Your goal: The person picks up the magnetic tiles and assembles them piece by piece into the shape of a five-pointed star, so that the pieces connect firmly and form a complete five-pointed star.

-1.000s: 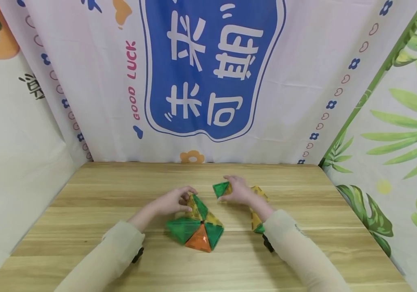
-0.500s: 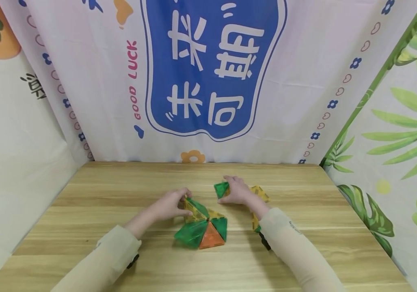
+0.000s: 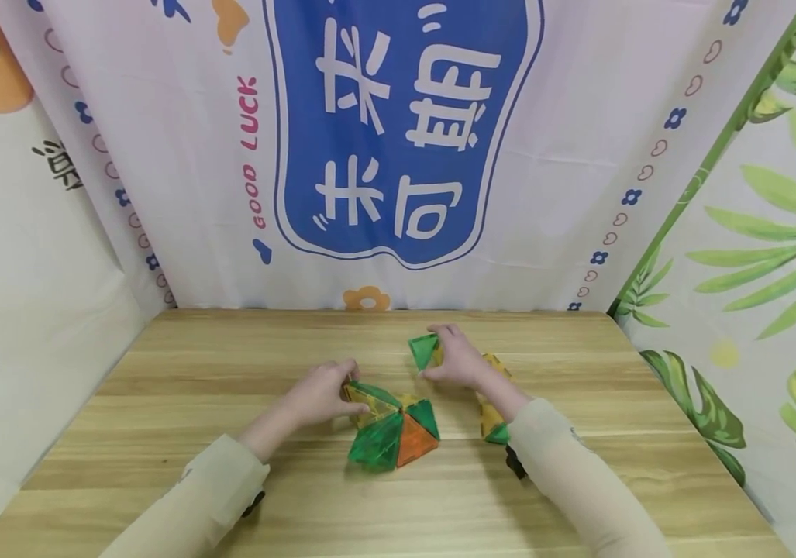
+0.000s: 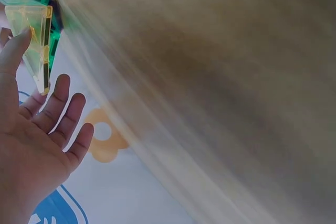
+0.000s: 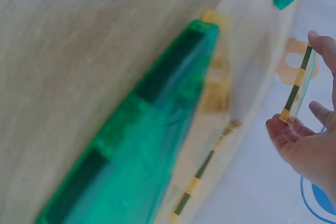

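Note:
A cluster of triangular magnetic tiles, green, yellow and orange, meets at a shared point mid-table in the head view, with an orange tile at its front right. My left hand pinches a yellow tile of that cluster between thumb and index finger; the other fingers are spread in the left wrist view. Behind and to the right, my right hand holds a yellow-edged tile by its ends, thumb at one and fingers at the other. A green tile adjoins it on the left.
Under my right forearm lies a row of yellow tiles ending in a green tile. The wooden table runs back to a printed cloth. Leaf-patterned cloth hangs on the right.
The cluster has turned and shifted right, its orange tile swinging from the front to the right. My left hand has moved slightly left; my right hand has moved slightly toward the back.

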`<state>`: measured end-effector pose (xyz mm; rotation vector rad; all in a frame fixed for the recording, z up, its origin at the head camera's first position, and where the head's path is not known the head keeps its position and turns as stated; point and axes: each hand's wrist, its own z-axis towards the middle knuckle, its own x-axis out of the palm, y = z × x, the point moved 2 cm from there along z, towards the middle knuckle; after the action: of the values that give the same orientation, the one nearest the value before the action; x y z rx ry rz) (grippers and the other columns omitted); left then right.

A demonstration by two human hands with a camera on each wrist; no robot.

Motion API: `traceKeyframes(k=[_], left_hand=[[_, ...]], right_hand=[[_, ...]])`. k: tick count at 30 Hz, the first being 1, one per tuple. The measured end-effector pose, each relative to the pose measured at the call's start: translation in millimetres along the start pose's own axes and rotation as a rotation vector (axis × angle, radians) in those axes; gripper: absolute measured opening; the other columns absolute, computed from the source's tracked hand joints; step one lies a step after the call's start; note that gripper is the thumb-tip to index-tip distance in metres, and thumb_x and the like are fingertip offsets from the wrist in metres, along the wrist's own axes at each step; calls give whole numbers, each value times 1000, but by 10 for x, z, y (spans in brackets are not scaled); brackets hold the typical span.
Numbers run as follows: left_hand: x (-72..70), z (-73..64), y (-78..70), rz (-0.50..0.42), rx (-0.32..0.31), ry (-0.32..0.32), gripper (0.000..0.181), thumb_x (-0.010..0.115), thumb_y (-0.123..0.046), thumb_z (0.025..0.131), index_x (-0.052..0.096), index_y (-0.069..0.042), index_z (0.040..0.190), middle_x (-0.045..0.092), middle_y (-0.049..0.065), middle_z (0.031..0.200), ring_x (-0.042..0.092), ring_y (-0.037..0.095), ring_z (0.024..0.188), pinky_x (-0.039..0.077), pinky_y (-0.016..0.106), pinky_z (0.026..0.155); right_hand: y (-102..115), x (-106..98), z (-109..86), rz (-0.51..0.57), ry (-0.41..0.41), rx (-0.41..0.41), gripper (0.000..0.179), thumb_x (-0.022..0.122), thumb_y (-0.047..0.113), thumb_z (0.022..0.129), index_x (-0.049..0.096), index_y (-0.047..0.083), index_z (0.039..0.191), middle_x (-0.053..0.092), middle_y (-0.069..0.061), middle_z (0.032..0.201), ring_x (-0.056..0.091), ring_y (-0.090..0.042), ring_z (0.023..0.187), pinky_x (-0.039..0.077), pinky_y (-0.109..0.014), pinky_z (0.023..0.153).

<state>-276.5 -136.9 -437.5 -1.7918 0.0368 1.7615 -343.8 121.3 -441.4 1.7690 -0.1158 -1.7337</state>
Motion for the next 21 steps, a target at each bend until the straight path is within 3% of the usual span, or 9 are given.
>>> traceKeyframes(k=[5, 9, 16, 21], left_hand=[[-57, 84, 5, -23, 0, -7, 47, 76, -45, 76, 60, -8, 101, 58, -2, 82, 50, 11, 70, 45, 26, 64], [-130, 202, -17, -70, 30, -17, 44, 71, -37, 83, 60, -4, 109, 61, 2, 87, 56, 13, 75, 49, 27, 67], [-214, 408, -128, -169, 41, -25, 35, 62, -28, 92, 60, -7, 120, 67, 3, 99, 61, 23, 99, 49, 42, 88], [-196, 524, -238, -219, 57, 10, 33, 58, -29, 95, 62, -6, 118, 67, 3, 101, 62, 17, 95, 52, 37, 84]], right_hand=[[80, -84, -71, 25, -13, -54, 92, 85, 36, 67, 39, 9, 141, 37, -13, 143, 41, -31, 128, 38, -46, 105], [154, -116, -118, -14, -12, -121, 91, 85, 39, 65, 42, 7, 139, 36, -15, 144, 41, -33, 129, 38, -47, 105], [294, -81, -175, -83, 25, -257, 93, 83, 43, 65, 40, 11, 141, 34, -11, 146, 42, -30, 129, 40, -43, 104], [382, -61, -201, -92, 48, -323, 92, 83, 44, 67, 39, 13, 142, 34, -9, 146, 40, -28, 131, 40, -41, 104]])
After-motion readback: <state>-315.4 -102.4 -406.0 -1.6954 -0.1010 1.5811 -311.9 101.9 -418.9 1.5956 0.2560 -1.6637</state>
